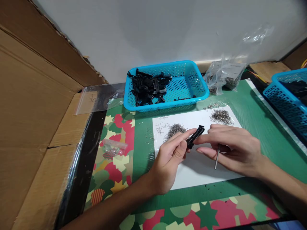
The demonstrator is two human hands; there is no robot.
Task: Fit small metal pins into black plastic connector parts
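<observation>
Between thumb and fingers, my left hand (171, 159) grips a narrow black plastic part (196, 135), tilted with its far end up to the right. My right hand (232, 150) touches that part with its index fingertip, the thumb a little apart below. A thin metal rod (217, 157), like a small screwdriver shaft, is tucked in the right hand's curled fingers and points down; its other end is hidden. Under both hands lies a white sheet (192, 179). On it are a left heap of tiny metal pins (176, 129) and a right heap of similar pieces (220, 116).
A blue basket (165, 107) with black plastic parts (148, 86) stands behind the sheet. Clear bags (225, 75) of metal pieces sit to its right. Another blue basket (275, 92) is at far right. Cardboard (35, 127) walls the left side. A small plastic bag (115, 147) lies on the patterned paper.
</observation>
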